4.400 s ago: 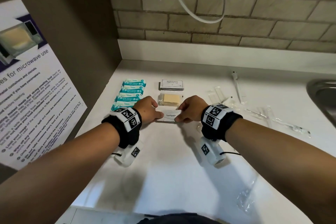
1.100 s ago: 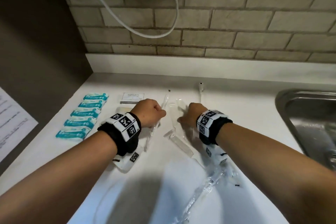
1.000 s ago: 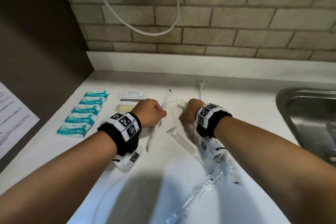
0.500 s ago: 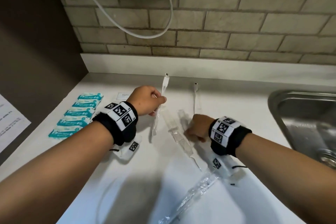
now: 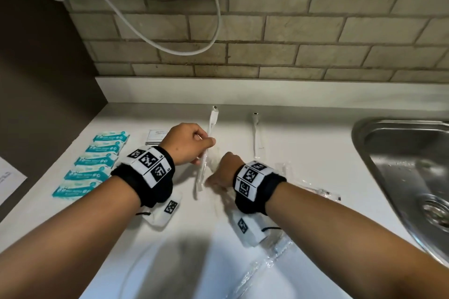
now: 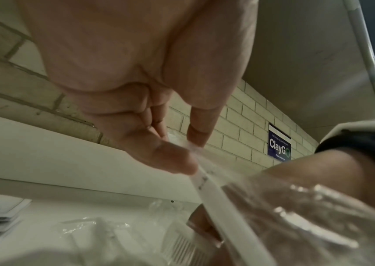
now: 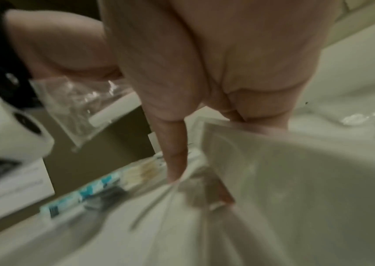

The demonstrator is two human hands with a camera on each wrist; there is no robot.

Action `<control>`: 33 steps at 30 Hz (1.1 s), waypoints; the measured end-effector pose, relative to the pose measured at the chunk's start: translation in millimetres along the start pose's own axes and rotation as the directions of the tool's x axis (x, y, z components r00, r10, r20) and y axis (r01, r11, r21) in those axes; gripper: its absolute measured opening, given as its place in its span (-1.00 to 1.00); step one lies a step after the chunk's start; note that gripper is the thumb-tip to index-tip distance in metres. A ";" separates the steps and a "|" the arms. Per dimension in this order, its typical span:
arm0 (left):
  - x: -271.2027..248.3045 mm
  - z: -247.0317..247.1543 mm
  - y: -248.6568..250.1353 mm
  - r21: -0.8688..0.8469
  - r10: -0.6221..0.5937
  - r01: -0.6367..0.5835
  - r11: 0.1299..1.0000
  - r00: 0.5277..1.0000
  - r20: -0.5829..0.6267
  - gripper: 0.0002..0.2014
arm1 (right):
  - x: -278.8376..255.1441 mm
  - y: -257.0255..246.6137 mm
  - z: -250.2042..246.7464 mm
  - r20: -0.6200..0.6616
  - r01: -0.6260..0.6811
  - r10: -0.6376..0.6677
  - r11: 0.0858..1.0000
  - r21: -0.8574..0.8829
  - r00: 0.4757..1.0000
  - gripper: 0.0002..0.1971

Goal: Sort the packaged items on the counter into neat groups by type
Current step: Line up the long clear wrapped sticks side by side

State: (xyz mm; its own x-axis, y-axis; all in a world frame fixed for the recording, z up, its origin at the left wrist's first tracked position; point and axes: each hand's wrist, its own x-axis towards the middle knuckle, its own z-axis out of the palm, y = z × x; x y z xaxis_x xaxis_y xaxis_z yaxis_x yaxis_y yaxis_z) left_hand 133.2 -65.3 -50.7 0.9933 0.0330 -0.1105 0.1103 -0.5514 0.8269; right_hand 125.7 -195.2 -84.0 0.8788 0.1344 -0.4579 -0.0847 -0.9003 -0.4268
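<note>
A shared pantry or break-room kitchen. A white counter (image 5: 315,153) runs beside a stainless steel sink (image 5: 401,165) below a brick-tile wall (image 5: 315,31), which carries a blue "ClayGo" clean-up sign (image 6: 280,146).

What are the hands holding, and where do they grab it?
The left hand pinches a wrapped toothbrush around its middle. The right hand pinches the edge of a clear packet.

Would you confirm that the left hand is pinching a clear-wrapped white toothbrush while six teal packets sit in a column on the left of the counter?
Not quite: the column holds five teal packets, not six, as the head view shows. The rest stands: the left hand is pinching a clear-wrapped white toothbrush, and the packets lie on the left of the white counter.
</note>
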 end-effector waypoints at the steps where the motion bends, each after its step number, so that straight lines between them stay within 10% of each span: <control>1: 0.8 -1.3 -0.4 0.004 0.001 -0.001 1.000 1.000 0.000 -0.81 | 0.1 -0.6 -3.5 0.019 0.005 -0.006 0.997 0.071 1.000 -0.56; 8: 5.0 4.2 -1.8 -0.011 -0.018 0.018 1.000 1.000 0.009 -0.80 | 16.5 28.2 -56.3 0.012 -0.008 0.006 0.984 0.178 1.000 -0.67; 12: 9.7 26.0 8.3 -0.040 -0.019 0.021 0.999 0.999 0.039 -0.72 | 31.0 51.2 -80.5 -0.068 0.073 -0.095 0.960 -0.269 0.993 -0.64; 16: 14.7 61.2 24.1 0.092 -0.018 0.007 0.996 0.992 0.125 -0.35 | 28.9 76.6 -79.5 0.021 0.153 -0.156 0.918 -0.366 0.988 -0.55; 25: 19.1 119.4 27.7 0.526 -0.091 -0.039 0.849 0.971 0.220 -0.46 | -11.6 123.8 -70.5 0.099 0.227 -0.207 0.928 -0.295 0.973 -0.31; 33: 24.4 136.5 47.6 0.664 0.189 -0.296 0.686 0.955 0.230 -0.55 | -60.5 140.0 -72.9 -0.179 -0.088 0.024 0.929 -0.359 0.984 -0.56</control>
State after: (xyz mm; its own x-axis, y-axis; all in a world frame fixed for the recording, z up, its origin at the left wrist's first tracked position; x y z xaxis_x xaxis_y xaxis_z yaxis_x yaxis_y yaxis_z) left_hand 158.1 -204.6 -89.2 0.9614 -0.2646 -0.0757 -0.2408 -0.9419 0.2342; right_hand 95.0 -359.5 -59.1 0.9464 0.0365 -0.3210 0.0125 -0.9970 -0.0766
